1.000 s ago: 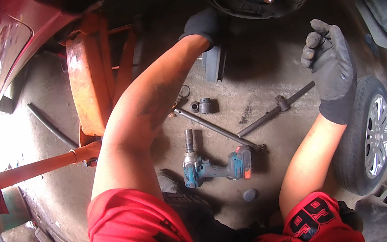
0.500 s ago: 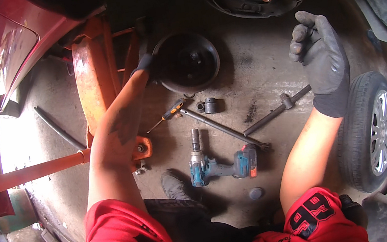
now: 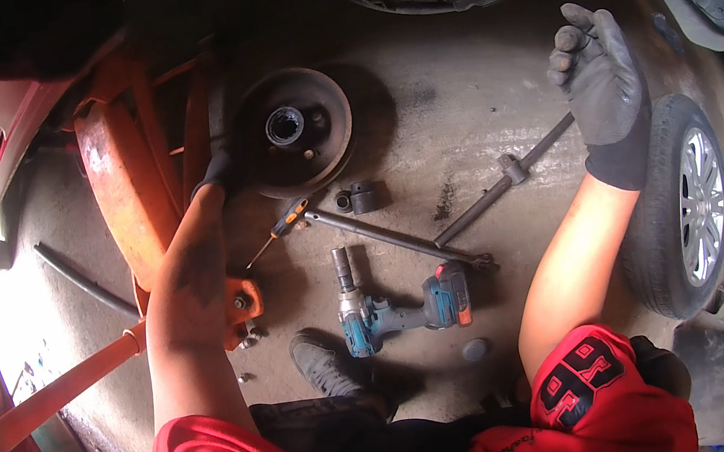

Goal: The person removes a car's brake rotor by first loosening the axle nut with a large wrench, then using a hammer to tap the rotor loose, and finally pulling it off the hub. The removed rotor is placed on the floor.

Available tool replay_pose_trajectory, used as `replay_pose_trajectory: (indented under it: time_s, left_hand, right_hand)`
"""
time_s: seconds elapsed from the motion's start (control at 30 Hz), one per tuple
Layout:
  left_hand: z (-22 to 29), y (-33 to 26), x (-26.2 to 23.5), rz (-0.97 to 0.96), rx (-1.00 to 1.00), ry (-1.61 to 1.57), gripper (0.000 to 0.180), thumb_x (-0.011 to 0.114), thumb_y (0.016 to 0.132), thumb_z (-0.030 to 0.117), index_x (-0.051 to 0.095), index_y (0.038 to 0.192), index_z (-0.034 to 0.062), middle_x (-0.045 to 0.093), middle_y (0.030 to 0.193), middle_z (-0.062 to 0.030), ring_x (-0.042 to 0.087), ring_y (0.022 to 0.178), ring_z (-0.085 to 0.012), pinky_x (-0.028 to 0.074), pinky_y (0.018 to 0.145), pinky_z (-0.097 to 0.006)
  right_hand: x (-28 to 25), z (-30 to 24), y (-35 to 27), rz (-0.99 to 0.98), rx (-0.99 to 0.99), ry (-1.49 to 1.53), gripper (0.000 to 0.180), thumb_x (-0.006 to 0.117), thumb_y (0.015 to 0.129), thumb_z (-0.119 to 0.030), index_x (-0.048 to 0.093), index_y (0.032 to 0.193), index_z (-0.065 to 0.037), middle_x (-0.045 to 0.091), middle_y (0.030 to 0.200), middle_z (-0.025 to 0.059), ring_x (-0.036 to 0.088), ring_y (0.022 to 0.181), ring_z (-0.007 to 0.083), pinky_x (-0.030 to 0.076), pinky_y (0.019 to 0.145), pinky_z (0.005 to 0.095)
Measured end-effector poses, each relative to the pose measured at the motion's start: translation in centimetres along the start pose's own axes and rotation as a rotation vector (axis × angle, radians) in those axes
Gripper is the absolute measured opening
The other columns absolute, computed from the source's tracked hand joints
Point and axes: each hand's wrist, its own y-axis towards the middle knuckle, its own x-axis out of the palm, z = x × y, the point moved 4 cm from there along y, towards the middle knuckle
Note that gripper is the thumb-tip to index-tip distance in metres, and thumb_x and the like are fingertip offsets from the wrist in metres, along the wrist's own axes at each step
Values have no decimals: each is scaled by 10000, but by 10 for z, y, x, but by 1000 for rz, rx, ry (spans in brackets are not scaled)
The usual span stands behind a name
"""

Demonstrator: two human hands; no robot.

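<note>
The dark round drum is just right of the left hand, the nearer one, on or barely above the floor; being round, it shows no long axis; shadow hides the left fingers, so their grip I cannot tell; the right hand is well apart, empty, fingers loosely curled
</note>
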Motion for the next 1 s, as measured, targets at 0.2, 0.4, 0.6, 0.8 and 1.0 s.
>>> replay_pose_trajectory:
  time_s: [0.2, 0.4, 0.6, 0.8, 1.0]
  left_hand:
    - [34, 6, -35, -36, -206, -181, 312, 610, 868, 291, 684, 1010, 23, 676, 988, -247, 663, 928, -380, 518, 745, -422]
    - [33, -2, -47, -37, -383, -315, 460, 670, 834, 378, 666, 1101, 3, 658, 1061, -274, 631, 1056, -384, 497, 839, -412]
    - [7, -2, -22, -4, -361, -379, 448, 694, 824, 358, 669, 1100, 7, 673, 1042, -252, 651, 984, -365, 490, 816, -405]
    - [16, -4, -30, -103, -429, -410, 598, 708, 811, 469, 642, 1167, -6, 672, 1064, -244, 641, 1029, -335, 483, 864, -396]
    - [62, -50, -75, -450, -729, -899, 461, 647, 867, 420, 671, 1067, 6, 670, 1018, -278, 650, 985, -398, 514, 820, -386]
  right_hand:
    - [-11, -4, 0, 165, -17, -38, 447, 481, 1020, -368, 510, 1200, 39, 553, 842, 61, 484, 688, 144, 424, 642, 281]
    - [6, 14, -1, 89, 41, -78, 440, 488, 1019, -362, 530, 1179, 45, 561, 850, 67, 492, 694, 140, 432, 649, 282]
    - [25, 11, -4, 85, 28, -127, 449, 483, 1024, -356, 528, 1197, 56, 557, 854, 68, 491, 695, 137, 429, 646, 274]
    - [31, 12, -5, 48, 40, -114, 462, 465, 1031, -357, 519, 1211, 64, 556, 858, 64, 497, 697, 134, 431, 646, 274]
    - [17, 5, -3, -52, -4, -89, 455, 444, 1037, -366, 524, 1221, 42, 578, 870, 56, 517, 731, 129, 438, 658, 281]
